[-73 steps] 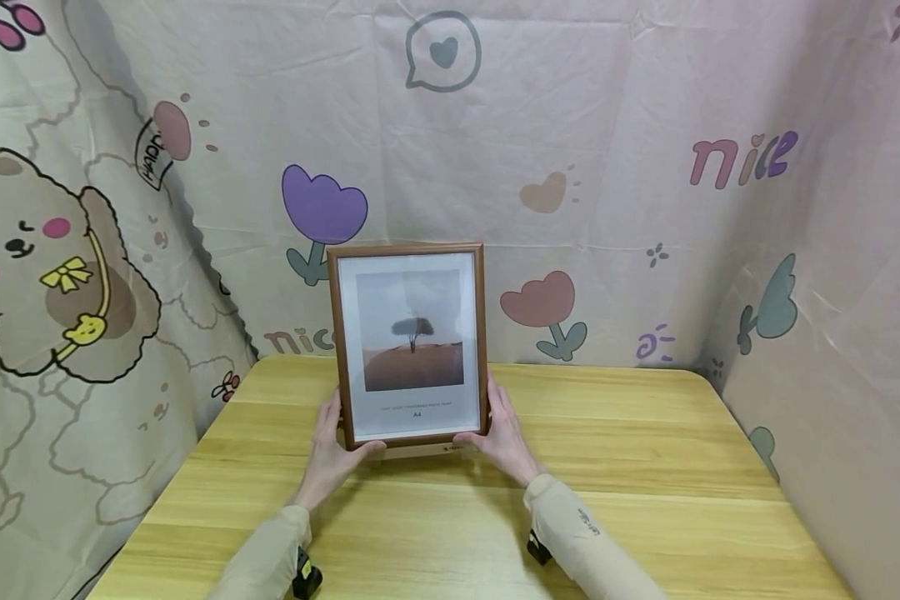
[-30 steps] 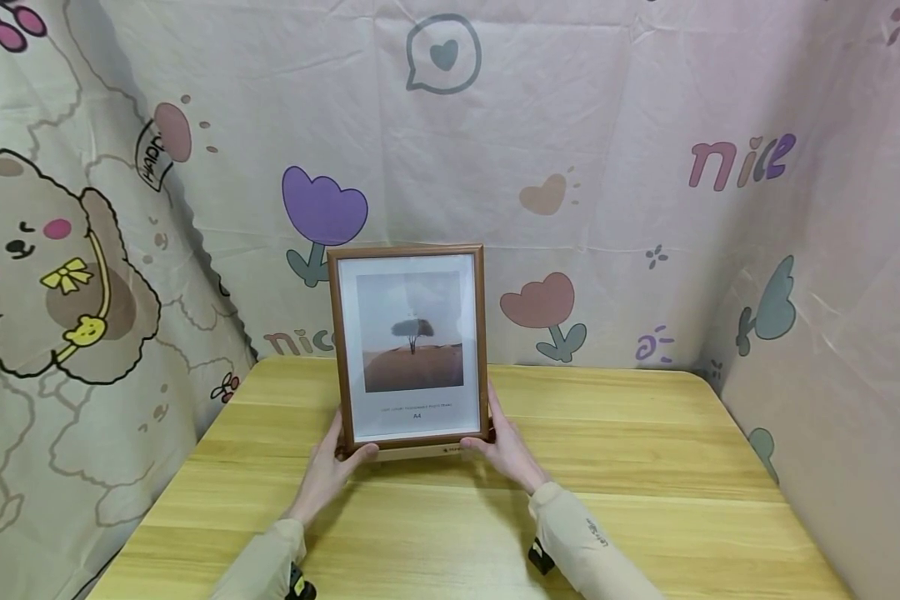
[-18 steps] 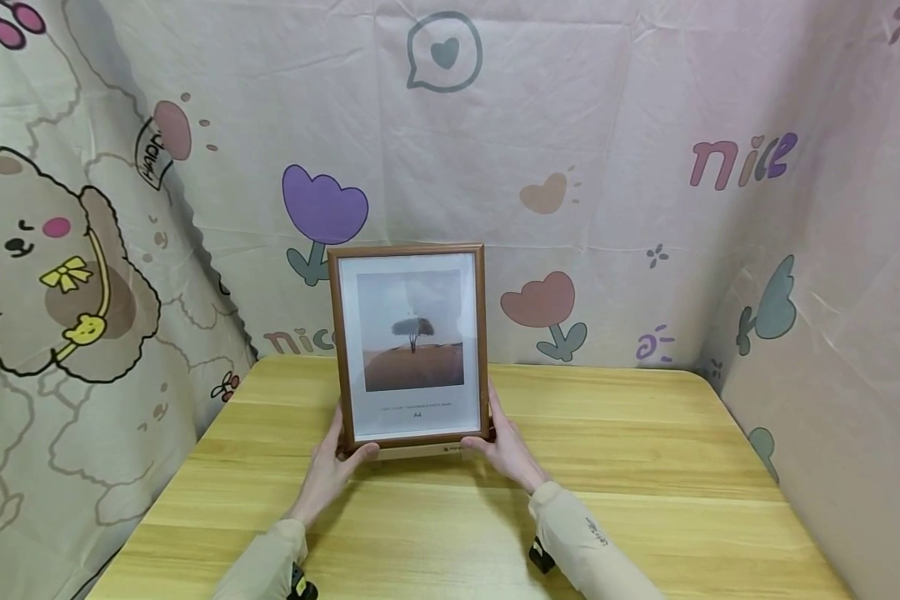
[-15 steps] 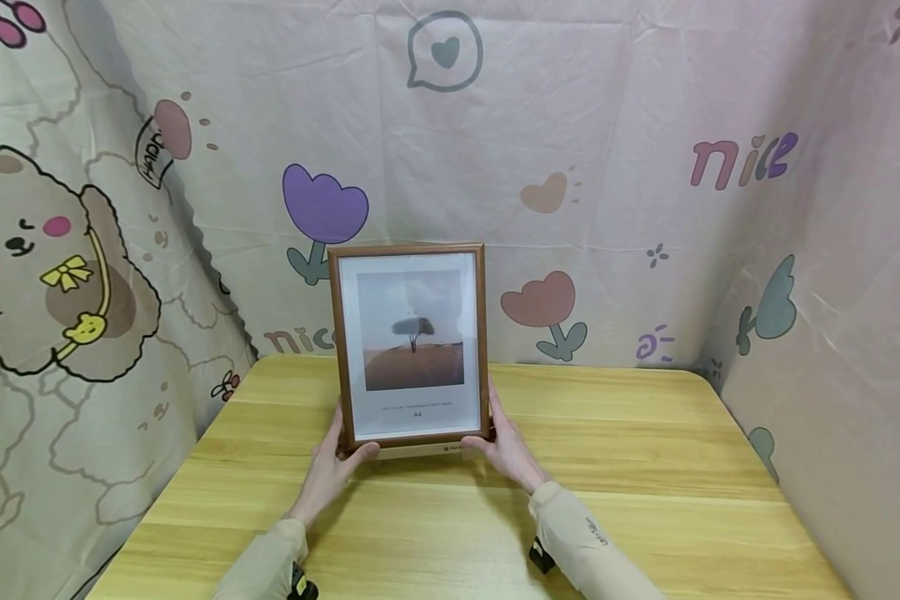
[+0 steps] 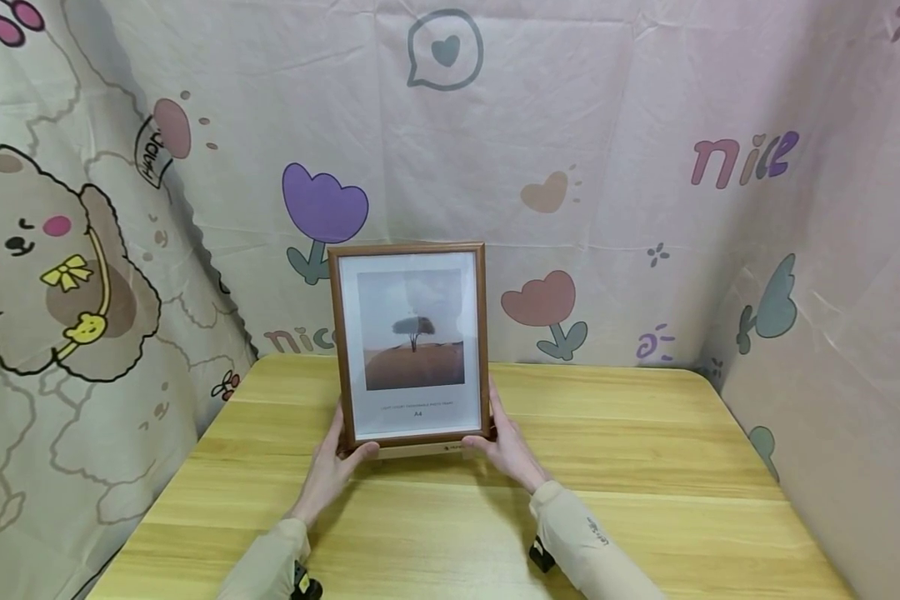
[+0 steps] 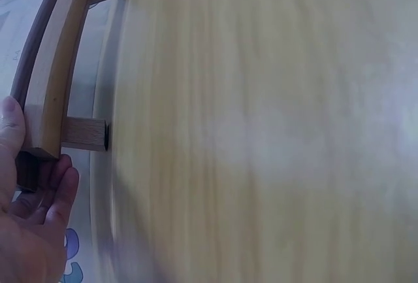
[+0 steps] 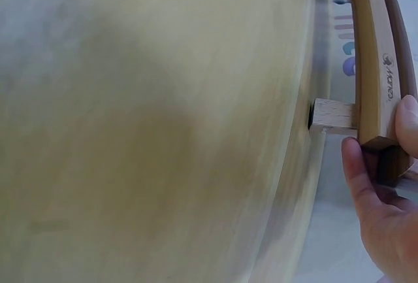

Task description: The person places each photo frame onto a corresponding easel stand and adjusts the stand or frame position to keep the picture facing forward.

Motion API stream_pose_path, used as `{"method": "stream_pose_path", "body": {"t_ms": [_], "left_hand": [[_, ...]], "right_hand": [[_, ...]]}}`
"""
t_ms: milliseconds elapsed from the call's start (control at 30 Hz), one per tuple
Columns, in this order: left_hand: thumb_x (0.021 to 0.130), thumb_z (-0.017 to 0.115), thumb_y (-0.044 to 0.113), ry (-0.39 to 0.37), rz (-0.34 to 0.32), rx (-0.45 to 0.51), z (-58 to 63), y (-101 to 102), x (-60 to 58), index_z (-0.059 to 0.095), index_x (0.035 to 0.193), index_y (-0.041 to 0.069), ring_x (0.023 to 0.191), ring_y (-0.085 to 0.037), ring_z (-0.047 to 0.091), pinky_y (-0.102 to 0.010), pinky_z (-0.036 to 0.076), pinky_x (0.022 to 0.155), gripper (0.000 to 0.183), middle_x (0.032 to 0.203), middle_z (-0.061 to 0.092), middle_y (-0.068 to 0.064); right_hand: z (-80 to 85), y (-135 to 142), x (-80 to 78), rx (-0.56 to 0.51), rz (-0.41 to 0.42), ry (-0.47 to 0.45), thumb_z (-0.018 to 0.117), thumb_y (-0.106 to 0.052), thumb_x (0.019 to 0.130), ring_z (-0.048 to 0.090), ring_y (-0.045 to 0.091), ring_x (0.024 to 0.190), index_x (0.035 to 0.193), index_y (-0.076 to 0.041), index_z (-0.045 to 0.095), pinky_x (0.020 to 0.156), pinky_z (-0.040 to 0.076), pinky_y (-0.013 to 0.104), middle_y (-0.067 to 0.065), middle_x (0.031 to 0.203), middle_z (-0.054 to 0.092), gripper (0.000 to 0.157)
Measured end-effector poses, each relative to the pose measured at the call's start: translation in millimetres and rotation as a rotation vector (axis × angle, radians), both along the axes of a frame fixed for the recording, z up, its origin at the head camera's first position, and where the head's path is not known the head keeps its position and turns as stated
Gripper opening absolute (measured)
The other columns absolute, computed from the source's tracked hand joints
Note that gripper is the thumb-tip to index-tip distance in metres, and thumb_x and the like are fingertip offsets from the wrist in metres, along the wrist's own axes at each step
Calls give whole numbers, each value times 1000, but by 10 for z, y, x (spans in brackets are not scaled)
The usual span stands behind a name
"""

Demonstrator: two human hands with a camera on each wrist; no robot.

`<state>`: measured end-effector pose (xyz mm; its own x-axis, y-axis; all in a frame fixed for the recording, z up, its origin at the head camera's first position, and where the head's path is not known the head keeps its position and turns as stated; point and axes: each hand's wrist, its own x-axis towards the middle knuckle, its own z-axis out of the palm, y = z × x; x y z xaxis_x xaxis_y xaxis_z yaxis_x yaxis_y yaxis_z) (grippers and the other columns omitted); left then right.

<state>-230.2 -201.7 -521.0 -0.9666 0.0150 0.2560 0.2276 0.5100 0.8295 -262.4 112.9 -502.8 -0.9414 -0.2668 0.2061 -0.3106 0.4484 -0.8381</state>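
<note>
A brown picture frame (image 5: 482,333) with a print of a lone tree stands nearly upright, leaning back, in the middle of the head view. Under it runs the light wooden ledge of a stand (image 5: 420,451), probably a small easel; its short feet (image 6: 85,133) show in the left wrist view. My left hand (image 5: 322,475) holds the frame's lower left corner, thumb in front and fingers behind. On the opposite side, my right hand (image 5: 512,454) grips the lower right corner likewise. The ledge (image 7: 379,67) carries a printed mark in the right wrist view. The stand's back is hidden.
A light wood-grain table (image 5: 630,467) bears the stand. Behind and at both sides hangs a printed cloth (image 5: 607,100) with flowers and a cartoon animal. Black wrist devices (image 5: 540,554) sit at both sleeves.
Since the first frame both hands have slid slightly lower at the frame's bottom corners, and the right forearm has shifted a little to the right. The picture frame stays almost in place.
</note>
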Motion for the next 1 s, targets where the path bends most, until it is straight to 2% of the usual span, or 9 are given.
{"method": "stream_pose_path", "body": {"t_ms": [333,600,700,867,1000], "left_hand": [[93,73,28,-18,11,-15,20,4,-4,2,164,27,135,-42,50,-55,47,107,100,154,39,-31],[92,73,28,-13,8,-6,17,19,-15,3,163,33,131,-42,55,-55,49,106,100,149,48,-30],[92,74,26,-9,7,4,19,30,-16,4,163,33,129,-41,58,-54,49,105,100,146,52,-30],[92,74,26,-21,-1,14,23,51,-26,3,163,29,132,-42,54,-54,47,108,101,148,48,-32],[92,73,25,-29,-11,26,24,74,-39,2,164,27,133,-43,54,-53,47,108,101,146,49,-33]], "right_hand": [[1,11,3,25,-10,5,77,-24,88,69,15,88,162,-32,-10,89,58,39,14,101,75,114],[-13,27,1,15,-19,2,77,-24,88,69,14,87,162,-32,-11,93,56,43,13,99,75,115],[-14,31,6,6,-24,-8,77,-24,88,69,15,87,162,-33,-11,94,56,45,13,99,75,115],[-21,48,14,16,-35,-14,77,-24,87,69,15,87,161,-35,-11,96,56,46,13,99,75,116],[-16,65,22,26,-45,-15,77,-24,87,69,16,87,161,-36,-11,92,58,43,15,101,74,115]]}}
